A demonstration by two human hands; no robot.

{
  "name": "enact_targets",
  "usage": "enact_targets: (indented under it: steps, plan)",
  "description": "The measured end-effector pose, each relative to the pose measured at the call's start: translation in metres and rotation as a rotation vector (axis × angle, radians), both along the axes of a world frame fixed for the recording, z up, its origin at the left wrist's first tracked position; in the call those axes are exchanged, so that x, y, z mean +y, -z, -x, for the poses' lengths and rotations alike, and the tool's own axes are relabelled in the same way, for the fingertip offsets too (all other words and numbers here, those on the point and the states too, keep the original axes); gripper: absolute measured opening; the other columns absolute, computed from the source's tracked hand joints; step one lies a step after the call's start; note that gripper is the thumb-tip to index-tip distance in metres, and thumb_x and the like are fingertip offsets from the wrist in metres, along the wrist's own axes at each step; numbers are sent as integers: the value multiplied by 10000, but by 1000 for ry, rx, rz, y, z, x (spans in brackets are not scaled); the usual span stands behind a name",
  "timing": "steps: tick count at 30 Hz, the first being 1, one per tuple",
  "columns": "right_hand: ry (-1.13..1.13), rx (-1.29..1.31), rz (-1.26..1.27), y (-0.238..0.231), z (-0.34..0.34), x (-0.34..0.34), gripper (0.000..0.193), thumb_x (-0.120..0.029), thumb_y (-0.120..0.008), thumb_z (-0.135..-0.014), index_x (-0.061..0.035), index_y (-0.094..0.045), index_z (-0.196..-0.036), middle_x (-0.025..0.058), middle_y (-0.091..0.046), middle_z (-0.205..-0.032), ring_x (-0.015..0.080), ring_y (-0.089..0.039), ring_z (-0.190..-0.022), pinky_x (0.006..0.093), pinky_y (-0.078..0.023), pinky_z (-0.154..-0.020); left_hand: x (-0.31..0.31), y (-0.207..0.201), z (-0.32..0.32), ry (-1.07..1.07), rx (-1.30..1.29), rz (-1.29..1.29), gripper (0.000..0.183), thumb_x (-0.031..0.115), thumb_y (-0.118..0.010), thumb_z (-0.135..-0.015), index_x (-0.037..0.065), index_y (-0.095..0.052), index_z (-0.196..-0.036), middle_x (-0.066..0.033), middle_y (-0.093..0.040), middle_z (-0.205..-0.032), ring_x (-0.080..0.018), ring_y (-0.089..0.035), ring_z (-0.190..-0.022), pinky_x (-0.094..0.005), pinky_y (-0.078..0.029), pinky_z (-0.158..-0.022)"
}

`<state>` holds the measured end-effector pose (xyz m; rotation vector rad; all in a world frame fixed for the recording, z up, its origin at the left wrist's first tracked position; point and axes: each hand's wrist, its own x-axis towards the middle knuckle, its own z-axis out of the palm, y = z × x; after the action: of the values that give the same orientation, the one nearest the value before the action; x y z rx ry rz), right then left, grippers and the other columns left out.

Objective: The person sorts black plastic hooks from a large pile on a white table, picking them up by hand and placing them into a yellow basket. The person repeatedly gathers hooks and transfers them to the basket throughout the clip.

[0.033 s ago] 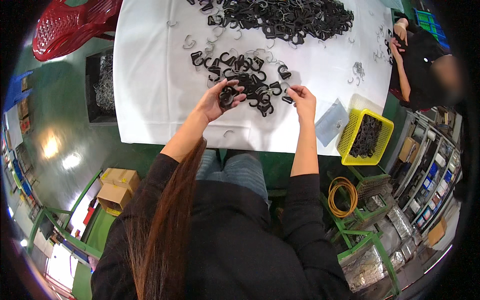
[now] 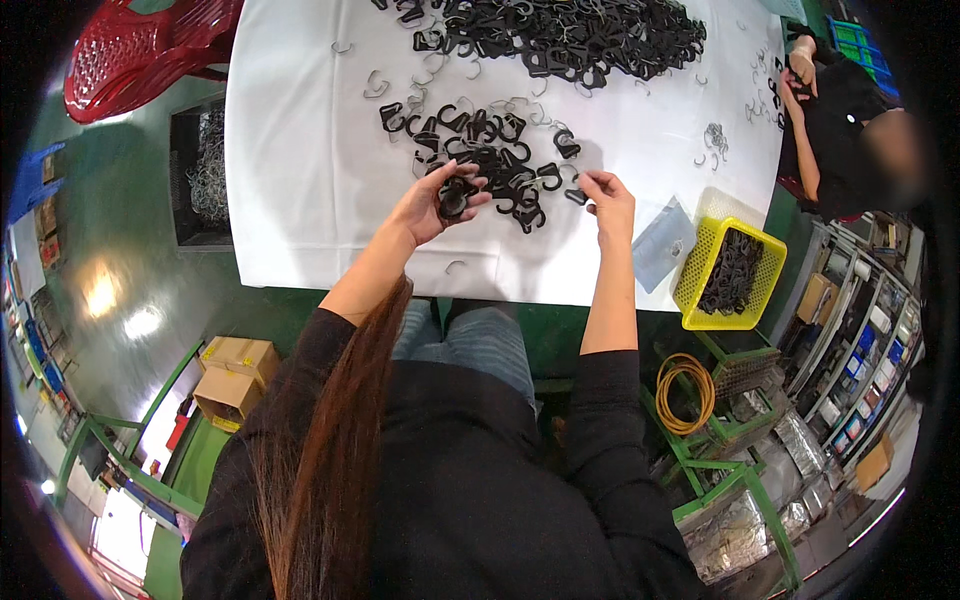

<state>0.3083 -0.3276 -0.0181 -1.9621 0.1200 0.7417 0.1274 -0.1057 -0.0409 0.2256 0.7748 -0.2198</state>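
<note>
My left hand [image 2: 425,208] is cupped palm-up at the near left of a small pile of black plastic hooks [image 2: 490,160]. Its fingers curl round several black hooks [image 2: 453,197]. On the pile's right side, my right hand [image 2: 613,210] has thumb and fingertips pinched together on a single black hook [image 2: 576,197] with a thin curved piece above it. Fine detail at those fingertips is too small to read. Loose bent wire clips [image 2: 376,84] lie around the pile on the white tabletop [image 2: 310,190].
A large heap of black hooks [image 2: 600,40] covers the far tabletop. At the right edge stands a yellow basket [image 2: 765,275] of black pieces, beside a flat plastic bag [image 2: 660,245]. Another person's hands [image 2: 800,75] work at the far right. A red chair [image 2: 115,60] stands far left.
My right hand has shifted very slightly, and the hook at its fingertips sits a little higher. My left hand stays in place.
</note>
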Motion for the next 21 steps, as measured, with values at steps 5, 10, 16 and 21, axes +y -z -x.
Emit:
enact_targets:
  steps: [5, 10, 16, 21]
  plan:
    - [171, 127, 71, 12, -6, -16, 307, -355, -677, -786, -56, -644, -844, 32, -612, -757, 97, -543, -660, 247, -459, -594, -22, 4, 27, 682, 68, -223, 448, 465, -572, -852, 42, -638, -983, -70, -657, -870, -159, -616, -623, -266, -457, -446]
    - [41, -237, 698, 34, -5, -20, 494, -455, -746, -650, -63, -600, -912, 109, -634, -914, 272, -610, -809, 378, -482, -714, -52, 10, 48, 972, 166, -363, 409, 421, -555, -870, 45, -651, -1000, -69, -648, -799, -122, -595, -542, -245, -462, -441]
    - [-81, -292, 781, 38, -14, -31, 527, -396, -754, -644, -87, -538, -1013, 116, -565, -1072, 293, -601, -870, 408, -476, -752, -5, 22, 25, 536, 265, -554, 349, 357, -533, -884, 66, -634, -1049, -92, -633, -833, -152, -608, -588, -253, -454, -423]
    - [-210, -274, 739, 50, -24, -37, 475, -333, -752, -654, -80, -550, -1002, 103, -569, -1009, 289, -598, -830, 406, -478, -742, 10, 8, -5, 254, 22, -205, 425, 402, -507, -908, 43, -568, -1127, -77, -630, -898, -209, -642, -795, -282, -517, -574]
